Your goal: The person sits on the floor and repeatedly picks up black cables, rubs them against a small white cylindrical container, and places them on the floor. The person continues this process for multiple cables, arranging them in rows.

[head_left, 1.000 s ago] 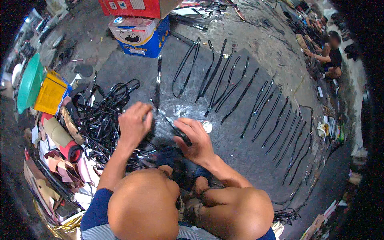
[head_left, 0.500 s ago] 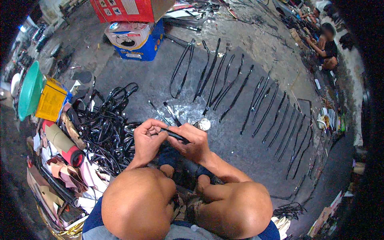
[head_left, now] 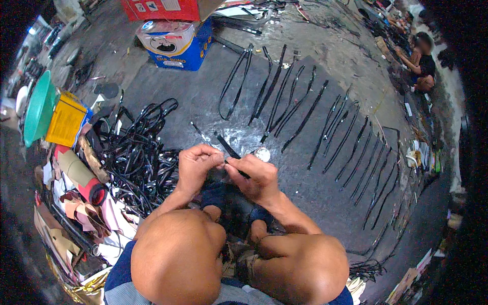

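Observation:
My left hand [head_left: 194,165] and my right hand [head_left: 256,174] meet in front of my knees, fingertips pinched close together. Between them they grip a thin black strip [head_left: 244,175], whose dark end shows under my right fingers; most of it is hidden by the hands. Just beyond, another black strip [head_left: 225,144] slants toward my right hand, and I cannot tell whether it touches the fingers. A slim dark stick with a pale end [head_left: 199,131] lies to its left. Behind my right knuckles stands a small round container with a whitish top [head_left: 262,154].
A tangled heap of black strips [head_left: 137,157] lies at left. Looped black strips [head_left: 325,127] run in a row across the dark mat [head_left: 300,198]. Beyond stands a blue and white box [head_left: 178,51]; a green basin [head_left: 40,109] sits far left. Another person [head_left: 423,63] sits far right.
Both hands have shifted slightly right, and their fingertips have come closer together. The strip between them now shows less. The whole view has tilted a little.

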The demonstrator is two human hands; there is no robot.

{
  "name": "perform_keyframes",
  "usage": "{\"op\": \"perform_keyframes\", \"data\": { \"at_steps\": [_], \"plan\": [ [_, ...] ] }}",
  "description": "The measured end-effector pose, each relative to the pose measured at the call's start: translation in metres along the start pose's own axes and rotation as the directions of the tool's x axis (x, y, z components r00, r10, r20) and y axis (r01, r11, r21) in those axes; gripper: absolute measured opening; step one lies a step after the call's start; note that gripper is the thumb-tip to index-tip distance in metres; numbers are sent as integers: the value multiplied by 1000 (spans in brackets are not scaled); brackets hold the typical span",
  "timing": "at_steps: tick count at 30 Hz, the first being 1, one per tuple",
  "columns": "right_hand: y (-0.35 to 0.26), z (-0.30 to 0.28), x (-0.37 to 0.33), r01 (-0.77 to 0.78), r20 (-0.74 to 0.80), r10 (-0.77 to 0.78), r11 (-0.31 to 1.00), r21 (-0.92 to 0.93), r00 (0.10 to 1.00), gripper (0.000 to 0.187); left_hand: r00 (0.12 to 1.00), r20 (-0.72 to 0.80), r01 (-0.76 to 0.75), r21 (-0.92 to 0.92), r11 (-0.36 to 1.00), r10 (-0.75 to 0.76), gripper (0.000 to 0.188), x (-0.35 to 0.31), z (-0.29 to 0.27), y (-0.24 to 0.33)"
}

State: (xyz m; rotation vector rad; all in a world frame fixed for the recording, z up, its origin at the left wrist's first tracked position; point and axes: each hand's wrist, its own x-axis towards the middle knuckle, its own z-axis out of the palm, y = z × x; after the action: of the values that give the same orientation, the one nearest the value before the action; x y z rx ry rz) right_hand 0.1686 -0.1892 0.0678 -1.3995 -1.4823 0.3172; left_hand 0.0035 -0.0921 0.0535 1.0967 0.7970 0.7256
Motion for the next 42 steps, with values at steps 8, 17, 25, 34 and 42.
{"op": "perform_keyframes", "data": {
  "at_steps": [8, 17, 25, 34, 42],
  "plan": [
    [2, -24, -22, -24, 59, 33, 988, -154, 998, 16, 996, -70, -56, 61, 997, 60, 7, 44, -46, 11],
    [11, -65, -112, -276, 90, 297, 943, -187, 951, 14, 953, -260, 161, 5, 987, -154, 11, 106, -151, -12],
    [27, -95, -198, -534, 114, 561, 821, -203, 820, 16, 890, -334, 354, 73, 933, -311, 13, 143, -166, -71],
    [56, -85, -233, -828, 221, 800, 556, 73, 557, 18, 883, -434, 263, 771, 579, 178, 24, 184, -140, -127],
    [62, -80, -202, -929, 70, 957, 290, -231, 282, 30, 846, 89, -276, 917, 288, 526, 40, 181, -25, -127]
  ]
}}
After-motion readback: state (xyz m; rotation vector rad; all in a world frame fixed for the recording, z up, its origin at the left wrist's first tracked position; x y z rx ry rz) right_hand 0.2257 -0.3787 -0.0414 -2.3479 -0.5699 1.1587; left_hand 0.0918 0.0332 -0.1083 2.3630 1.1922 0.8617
